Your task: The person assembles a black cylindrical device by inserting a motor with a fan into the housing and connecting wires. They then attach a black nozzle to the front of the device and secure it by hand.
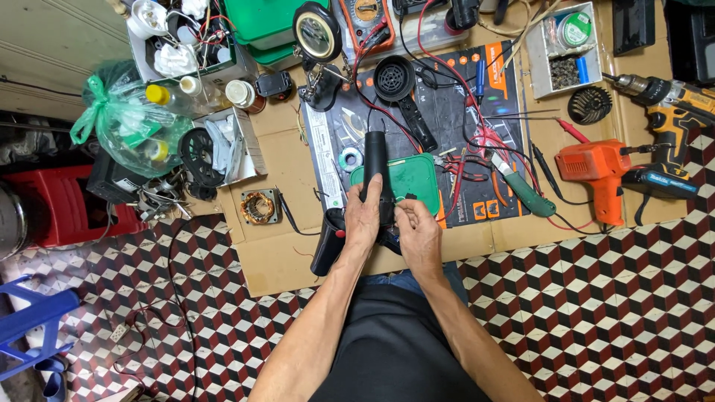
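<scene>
Two hands on one black hair dryer [375, 179] here, sitting over the cardboard sheet [279, 257] on the tiled floor. Left hand [363, 217] wraps its body, right hand [418, 232] pinches at something small beside it, maybe a wire. Orange drill [596, 171] lies far right.

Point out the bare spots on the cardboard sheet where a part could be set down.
Free: brown cardboard sheet between the square copper-wound motor stator and the left hand; also the strip below the black work mat, left of the orange heat gun. Crowded: the mat itself, tangled with red wires, and the top edge.
</scene>
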